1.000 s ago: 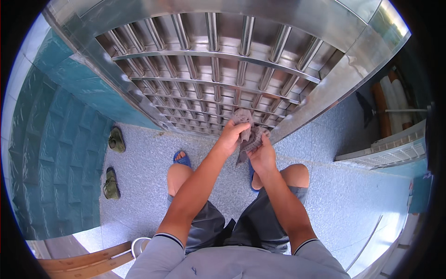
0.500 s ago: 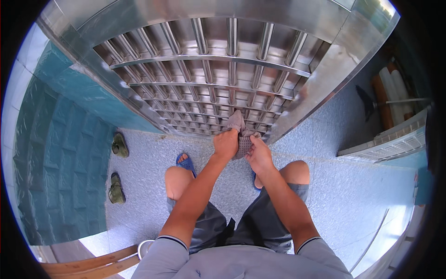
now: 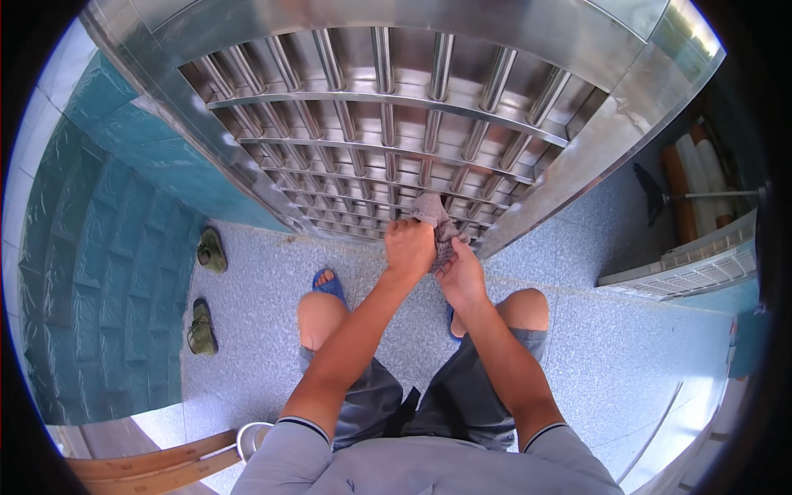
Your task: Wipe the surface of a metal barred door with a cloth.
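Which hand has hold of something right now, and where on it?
Both: the left hand grips the bunched greyish cloth just below its upper end; the right hand pinches its lower right folds.

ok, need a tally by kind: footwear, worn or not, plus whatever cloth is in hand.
Dark green shoes: 2
Blue open-toed slippers, worn: 2
Greyish-mauve bunched cloth, seemingly one piece: 1
Total: 5
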The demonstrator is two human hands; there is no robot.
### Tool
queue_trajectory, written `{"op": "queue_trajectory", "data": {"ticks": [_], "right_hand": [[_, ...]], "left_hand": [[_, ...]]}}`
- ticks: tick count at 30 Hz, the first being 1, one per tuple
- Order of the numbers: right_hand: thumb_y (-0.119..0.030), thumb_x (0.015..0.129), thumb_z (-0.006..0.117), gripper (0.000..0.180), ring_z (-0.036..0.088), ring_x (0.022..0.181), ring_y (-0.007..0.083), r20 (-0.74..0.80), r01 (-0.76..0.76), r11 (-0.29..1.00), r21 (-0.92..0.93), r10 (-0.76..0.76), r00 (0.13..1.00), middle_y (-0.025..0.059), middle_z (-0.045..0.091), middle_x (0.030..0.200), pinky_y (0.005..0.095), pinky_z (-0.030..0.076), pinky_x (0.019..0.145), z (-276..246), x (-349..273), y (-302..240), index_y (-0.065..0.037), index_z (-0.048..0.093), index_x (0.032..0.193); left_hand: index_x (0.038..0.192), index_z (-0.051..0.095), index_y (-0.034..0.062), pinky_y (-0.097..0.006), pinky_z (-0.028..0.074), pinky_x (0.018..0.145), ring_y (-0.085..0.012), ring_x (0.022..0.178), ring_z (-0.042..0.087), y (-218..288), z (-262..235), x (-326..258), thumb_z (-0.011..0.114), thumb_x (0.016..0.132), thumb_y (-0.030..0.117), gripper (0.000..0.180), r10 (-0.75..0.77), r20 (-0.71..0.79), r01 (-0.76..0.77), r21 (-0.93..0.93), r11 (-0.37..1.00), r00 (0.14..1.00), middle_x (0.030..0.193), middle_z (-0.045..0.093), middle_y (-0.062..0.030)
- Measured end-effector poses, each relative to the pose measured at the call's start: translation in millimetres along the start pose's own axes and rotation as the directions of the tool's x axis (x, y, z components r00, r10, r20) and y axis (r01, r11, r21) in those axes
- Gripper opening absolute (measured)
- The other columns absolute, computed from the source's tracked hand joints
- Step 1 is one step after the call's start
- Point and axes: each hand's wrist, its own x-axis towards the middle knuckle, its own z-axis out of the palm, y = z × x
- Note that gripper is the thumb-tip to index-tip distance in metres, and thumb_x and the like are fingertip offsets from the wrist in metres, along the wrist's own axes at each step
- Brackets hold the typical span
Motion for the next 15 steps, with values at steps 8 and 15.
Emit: {"op": "queue_trajectory", "data": {"ticks": [8, 15], "right_hand": [[-0.026, 0.09, 0.049, 0.015, 0.052, 0.085, 0.0127, -0.082, -0.048, 0.998, -0.039, 0.045, 0.996, -0.0034, 0.059, 0.093, 0.032, 0.039, 0.077, -10.4, 1.8, -1.5, -0.017, 0.055, 0.1], [-0.025, 0.09, 0.05, 0.014, 0.052, 0.083, 0.012, -0.085, -0.032, 0.994, -0.104, 0.023, 0.996, -0.0039, 0.058, 0.089, 0.0329, 0.038, 0.074, -18.4, 2.9, -4.4, -0.017, 0.055, 0.1]], "left_hand": [[0.079, 0.06, 0.0061, -0.04, 0.047, 0.069, -0.0285, 0.07, 0.065, 5.2, -2.2, 0.3, 0.058, 0.069, 0.011, 0.012, -0.054, 0.307, 0.022, 0.109, 0.994, 0.95, 0.073, 0.066, -0.0139], [0.091, 0.055, 0.0003, -0.044, 0.048, 0.072, -0.0325, 0.076, 0.066, 12.3, 1.5, 4.4, 0.055, 0.075, 0.01, 0.019, -0.124, 0.456, 0.133, 0.014, 0.991, 0.881, 0.079, 0.066, -0.0176]]}}
